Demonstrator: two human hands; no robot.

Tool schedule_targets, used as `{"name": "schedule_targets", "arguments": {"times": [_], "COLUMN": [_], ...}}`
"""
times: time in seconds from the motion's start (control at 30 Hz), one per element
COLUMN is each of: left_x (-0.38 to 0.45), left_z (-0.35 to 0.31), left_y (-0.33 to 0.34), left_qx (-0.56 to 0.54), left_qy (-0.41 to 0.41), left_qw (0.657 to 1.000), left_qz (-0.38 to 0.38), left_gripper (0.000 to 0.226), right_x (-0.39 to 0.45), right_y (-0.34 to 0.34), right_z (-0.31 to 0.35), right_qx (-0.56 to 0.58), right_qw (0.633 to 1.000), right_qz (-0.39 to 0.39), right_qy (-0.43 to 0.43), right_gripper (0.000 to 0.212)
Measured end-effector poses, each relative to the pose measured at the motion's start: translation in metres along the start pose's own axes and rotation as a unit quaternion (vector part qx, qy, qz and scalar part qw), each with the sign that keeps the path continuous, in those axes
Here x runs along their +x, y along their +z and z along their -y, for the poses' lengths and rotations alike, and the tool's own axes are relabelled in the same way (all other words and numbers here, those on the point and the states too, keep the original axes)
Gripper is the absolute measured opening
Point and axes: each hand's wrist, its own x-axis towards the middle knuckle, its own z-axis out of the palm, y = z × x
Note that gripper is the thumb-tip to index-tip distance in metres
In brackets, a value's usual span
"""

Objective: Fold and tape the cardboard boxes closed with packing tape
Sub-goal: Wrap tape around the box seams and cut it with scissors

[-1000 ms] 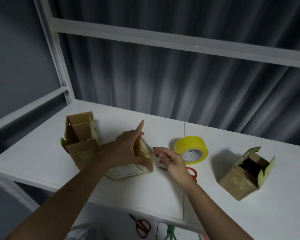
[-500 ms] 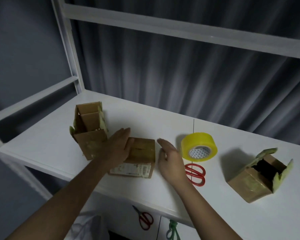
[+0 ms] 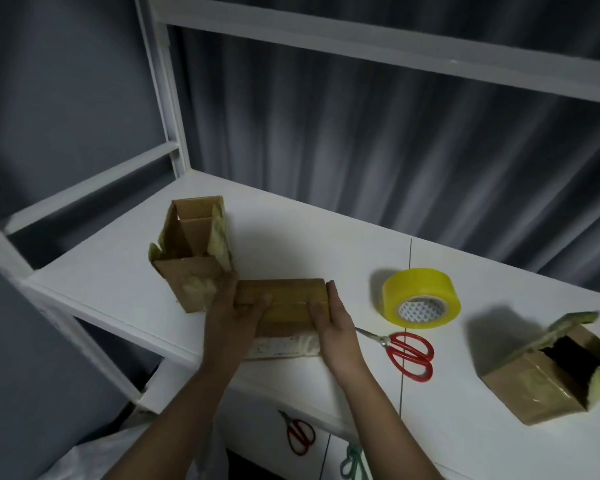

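A small closed cardboard box lies near the front edge of the white table, a white label on its near side. My left hand lies on its left end with the thumb across the top. My right hand presses its right end, fingers straight along the side and thumb on top. A yellow roll of packing tape sits to the right, with red-handled scissors in front of it. One open box stands upright at the left. Another open box lies tilted at the right.
A white shelf frame rises at the back left, with a crossbar overhead and a grey curtain behind. A second pair of red scissors and a green cord hang below the table's front edge.
Both hands have closed in on the middle box: the flap raised a second ago is now folded flat, and both thumbs lie on the box top. The view has shifted slightly.
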Motion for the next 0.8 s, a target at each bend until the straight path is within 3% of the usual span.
{"name": "schedule_targets", "arguments": {"times": [0.17, 0.3, 0.43, 0.53, 0.63, 0.73, 0.8], "left_x": [-0.012, -0.004, -0.006, -0.006, -0.003, -0.004, -0.007], "left_z": [0.000, 0.012, 0.015, 0.010, 0.009, 0.011, 0.011], "left_y": [-0.001, -0.005, -0.008, -0.012, -0.015, -0.016, -0.013], "left_qx": [-0.234, -0.262, -0.339, -0.344, -0.362, -0.325, -0.257], "left_qy": [-0.112, -0.176, -0.255, -0.261, -0.278, -0.279, -0.266], "left_qw": [0.964, 0.944, 0.895, 0.887, 0.873, 0.883, 0.907], "left_qz": [0.050, 0.095, 0.136, 0.164, 0.174, 0.191, 0.202], "left_gripper": [0.052, 0.056, 0.057, 0.040, 0.024, 0.040, 0.055], "right_x": [0.011, 0.016, 0.015, 0.015, 0.013, 0.003, -0.003], "right_y": [-0.003, -0.001, -0.001, -0.001, -0.005, -0.007, -0.010], "right_z": [-0.016, -0.027, -0.025, -0.020, -0.012, 0.001, 0.008], "right_qx": [0.144, 0.156, 0.144, 0.130, 0.073, -0.041, -0.136], "right_qw": [0.988, 0.982, 0.977, 0.975, 0.981, 0.987, 0.989], "right_qz": [0.034, 0.073, 0.118, 0.133, 0.125, 0.099, 0.020], "right_qy": [0.043, 0.076, 0.105, 0.117, 0.128, 0.121, 0.062], "right_gripper": [0.064, 0.071, 0.069, 0.070, 0.066, 0.053, 0.046]}}
